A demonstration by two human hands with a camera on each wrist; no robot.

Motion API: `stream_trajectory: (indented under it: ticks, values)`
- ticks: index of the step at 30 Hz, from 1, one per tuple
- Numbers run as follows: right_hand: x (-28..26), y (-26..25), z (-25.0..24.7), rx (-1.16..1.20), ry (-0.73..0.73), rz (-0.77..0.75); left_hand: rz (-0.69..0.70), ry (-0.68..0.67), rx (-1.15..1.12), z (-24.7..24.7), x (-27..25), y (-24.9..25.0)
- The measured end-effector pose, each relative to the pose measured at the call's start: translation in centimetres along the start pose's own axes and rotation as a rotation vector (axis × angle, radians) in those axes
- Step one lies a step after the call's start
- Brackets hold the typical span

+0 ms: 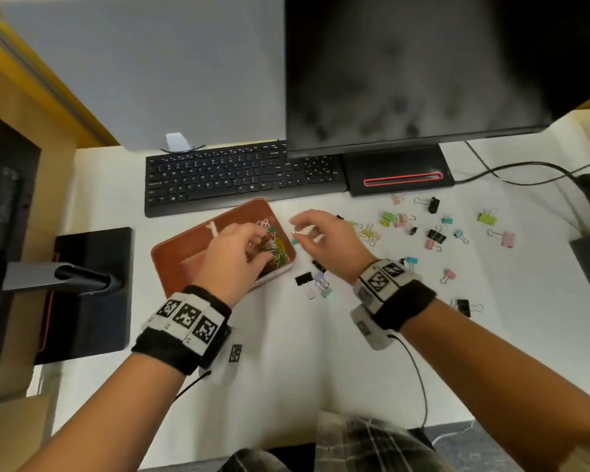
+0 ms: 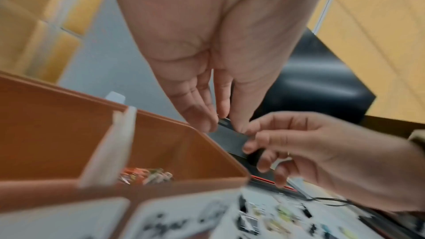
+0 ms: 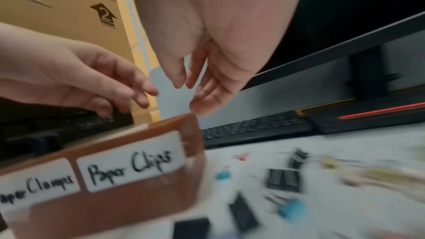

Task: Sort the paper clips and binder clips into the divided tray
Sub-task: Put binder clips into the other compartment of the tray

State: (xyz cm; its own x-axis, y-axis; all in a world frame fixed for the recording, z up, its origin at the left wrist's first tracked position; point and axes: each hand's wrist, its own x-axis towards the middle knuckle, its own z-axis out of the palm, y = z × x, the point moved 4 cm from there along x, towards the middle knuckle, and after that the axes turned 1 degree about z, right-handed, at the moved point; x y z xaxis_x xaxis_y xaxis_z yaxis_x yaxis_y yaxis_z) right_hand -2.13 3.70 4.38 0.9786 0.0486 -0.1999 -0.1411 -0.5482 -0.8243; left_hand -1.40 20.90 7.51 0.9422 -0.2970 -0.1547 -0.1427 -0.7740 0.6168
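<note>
The binder clips (image 1: pixel 436 236) are lying scattered on the table (image 1: pixel 286 352), mostly beyond and to the right of the right hand (image 1: pixel 324 243). They are probably light, stiff and springy, best pinched by the body or the wire loops. They are showing black, pink, green, blue and yellow. The paper clips (image 1: pixel 275 248), a thin, tangle-prone coloured heap, are sitting under the left hand (image 1: pixel 232 257) in the brown tray (image 1: pixel 171 253). Both hands' fingers are hanging loosely curved; whether either is holding anything I cannot tell.
</note>
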Motion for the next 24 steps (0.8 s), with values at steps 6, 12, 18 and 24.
stream_trajectory:
  ticks: [6, 12, 18, 24]
  values:
    - [-2.5, 7.7, -3.2, -0.357, -0.107, 0.203, 0.143, -0.219, -0.034, 6.8, -1.0, 3.2]
    - [-1.4, 8.0, 0.7, -0.532, -0.275, 0.132, 0.000, -0.384, 0.161, 13.9, -1.8, 1.1]
    - [-0.1, 9.1, 1.9, -0.419, -0.227, 0.193, 0.007, -0.236, 0.239, 15.3, -2.1, 0.0]
    - [-0.4, 9.7, 0.9, -0.300, -0.265, 0.235, 0.031, -0.258, 0.184, 15.1, -1.6, -0.2]
